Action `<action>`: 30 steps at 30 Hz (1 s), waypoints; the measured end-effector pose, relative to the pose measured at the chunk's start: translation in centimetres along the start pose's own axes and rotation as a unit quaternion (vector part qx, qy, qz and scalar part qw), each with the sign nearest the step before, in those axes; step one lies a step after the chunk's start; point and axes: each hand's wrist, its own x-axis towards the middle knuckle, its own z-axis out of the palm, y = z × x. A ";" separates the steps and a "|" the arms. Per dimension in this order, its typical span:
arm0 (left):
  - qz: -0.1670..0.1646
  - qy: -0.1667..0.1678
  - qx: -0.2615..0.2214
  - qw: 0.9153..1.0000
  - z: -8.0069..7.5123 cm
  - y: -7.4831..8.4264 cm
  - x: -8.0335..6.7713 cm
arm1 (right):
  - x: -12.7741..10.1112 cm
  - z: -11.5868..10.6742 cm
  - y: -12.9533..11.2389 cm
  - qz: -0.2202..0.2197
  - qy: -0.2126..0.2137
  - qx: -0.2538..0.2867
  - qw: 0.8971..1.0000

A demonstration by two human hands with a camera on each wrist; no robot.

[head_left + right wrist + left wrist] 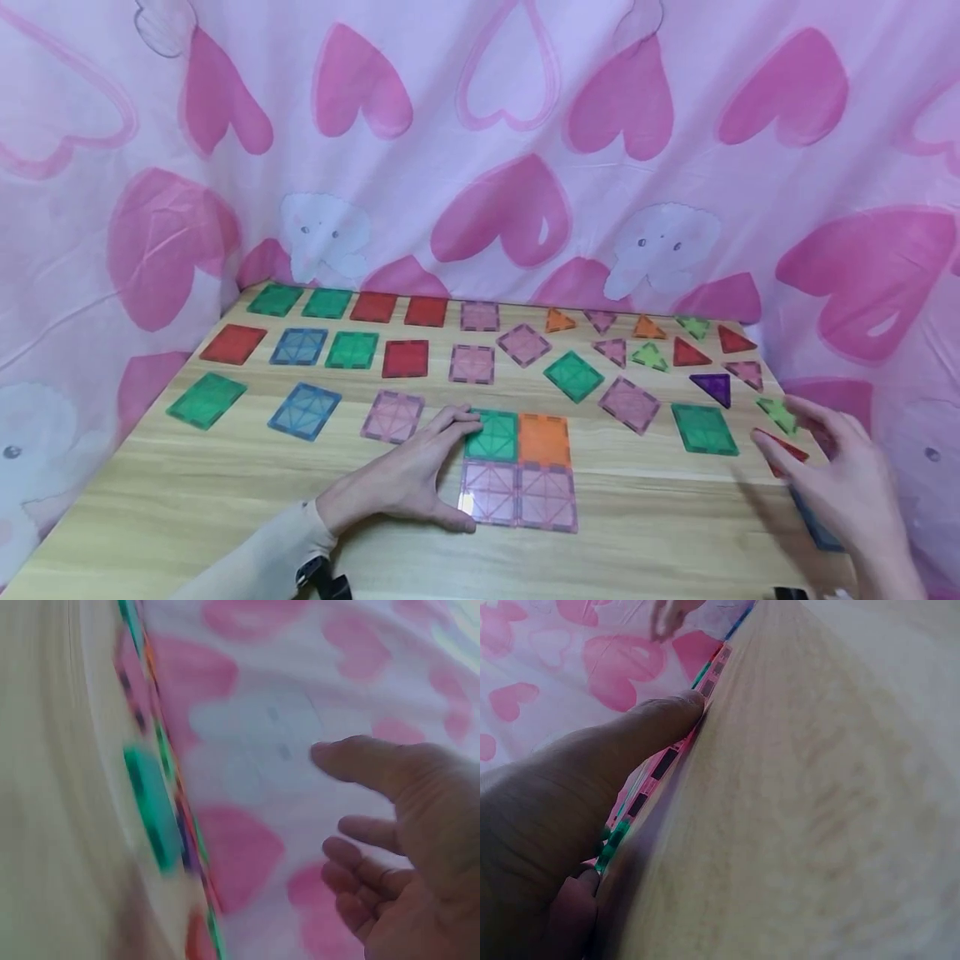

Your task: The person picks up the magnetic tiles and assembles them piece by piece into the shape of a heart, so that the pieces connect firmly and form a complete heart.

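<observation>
Flat two-by-two tile square (519, 471), green-orange-pink

Both hands low, left (408, 483) flat, right (843, 483) open.

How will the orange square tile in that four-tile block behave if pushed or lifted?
The orange tile looks like thin, rigid translucent plastic, so probably stiff and light. Lying flat on the smooth wooden table, it should slide, not roll. It abuts the green tile under the left hand, so neighbours may shift too.
</observation>
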 end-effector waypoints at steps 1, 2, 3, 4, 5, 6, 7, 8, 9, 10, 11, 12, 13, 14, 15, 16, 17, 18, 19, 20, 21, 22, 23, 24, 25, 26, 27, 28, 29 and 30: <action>-0.001 0.002 -0.001 1.000 0.0 -0.1 -0.1 | -0.1 -0.4 0.8 0.024 -0.005 -0.021 0.999; -0.001 0.004 0.000 1.000 0.1 -0.1 -0.1 | -0.3 -0.6 1.6 0.044 -0.013 -0.038 0.998; 0.000 0.006 0.000 1.000 0.1 -0.2 -0.2 | -0.4 -0.8 2.4 0.056 -0.019 -0.059 0.996; 0.002 0.008 0.001 1.000 0.1 -0.3 -0.2 | -0.4 -1.0 3.1 0.064 -0.029 -0.078 0.994; 0.003 0.010 0.002 1.000 0.1 -0.3 -0.2 | -0.5 -1.1 3.7 0.073 -0.041 -0.093 0.992; 0.005 0.012 0.002 1.000 0.1 -0.4 -0.2 | -0.5 -1.1 4.4 0.079 -0.053 -0.109 0.989; 0.006 0.013 0.003 1.000 0.1 -0.4 -0.2 | -0.6 -1.1 4.9 0.086 -0.067 -0.122 0.986; 0.006 0.012 0.002 1.000 0.1 -0.4 -0.2 | -0.6 -1.1 5.5 0.089 -0.081 -0.131 0.984; 0.004 0.011 0.001 1.000 0.1 -0.4 -0.2 | -0.7 -1.1 6.0 0.092 -0.093 -0.139 0.982; 0.002 0.010 -0.001 1.000 0.1 -0.4 -0.2 | -0.8 -1.2 6.4 0.097 -0.106 -0.145 0.979; 0.000 0.009 -0.004 1.000 0.1 -0.4 -0.2 | -0.8 -1.2 6.7 0.106 -0.120 -0.149 0.976; -0.003 0.008 -0.005 1.000 0.1 -0.4 -0.2 | -0.9 -1.2 7.0 0.111 -0.130 -0.152 0.973; -0.005 0.006 -0.006 1.000 0.1 -0.4 -0.2 | -1.0 -1.3 7.3 0.120 -0.142 -0.155 0.970; -0.007 0.006 -0.007 1.000 0.1 -0.4 -0.2 | -1.0 -1.3 7.4 0.128 -0.152 -0.155 0.968; -0.008 0.006 -0.007 1.000 0.1 -0.3 -0.2 | -1.1 -1.3 7.5 0.141 -0.164 -0.154 0.964; -0.008 0.006 -0.008 1.000 0.1 -0.3 -0.2 | -1.1 -1.4 7.5 0.153 -0.174 -0.154 0.960; -0.006 0.006 -0.008 1.000 0.2 -0.3 -0.2 | -1.1 -1.4 7.5 0.168 -0.184 -0.155 0.956; -0.006 0.006 -0.008 1.000 0.2 -0.3 -0.2 | -1.1 -1.4 7.5 0.180 -0.190 -0.158 0.952; -0.005 0.006 -0.008 1.000 0.2 -0.3 -0.2 | -1.1 -1.5 7.4 0.190 -0.194 -0.160 0.949; -0.005 0.005 -0.008 1.000 0.2 -0.2 -0.2 | -1.2 -1.6 7.2 0.199 -0.199 -0.164 0.945; -0.006 0.004 -0.009 1.000 0.2 -0.2 -0.2 | -1.2 -1.6 7.0 0.206 -0.204 -0.166 0.943; -0.006 0.002 -0.008 1.000 0.2 -0.2 -0.1 | -1.3 -1.7 6.8 0.211 -0.205 -0.165 0.942; -0.007 0.000 -0.008 1.000 0.1 -0.2 -0.1 | -1.4 -1.8 6.6 0.211 -0.207 -0.165 0.941; -0.008 -0.002 -0.008 1.000 0.1 -0.1 -0.1 | -1.5 -1.9 6.3 0.204 -0.211 -0.161 0.942; -0.009 -0.005 -0.007 1.000 0.1 -0.1 -0.1 | -1.5 -2.1 6.0 0.187 -0.213 -0.154 0.946; -0.009 -0.007 -0.008 1.000 0.0 -0.1 0.0 | -1.5 -2.3 5.5 0.167 -0.212 -0.144 0.952; -0.010 -0.008 -0.007 1.000 0.0 -0.1 0.0 | -1.4 -2.4 4.9 0.140 -0.206 -0.124 0.960; -0.009 -0.008 -0.007 1.000 0.0 -0.1 0.0 | -1.4 -2.4 4.3 0.107 -0.196 -0.097 0.970; -0.009 -0.008 -0.006 1.000 0.0 0.0 0.0 | -1.3 -2.3 3.6 0.064 -0.182 -0.059 0.979; -0.009 -0.007 -0.005 1.000 0.0 0.0 0.0 | -1.3 -2.1 2.8 0.017 -0.168 -0.015 0.985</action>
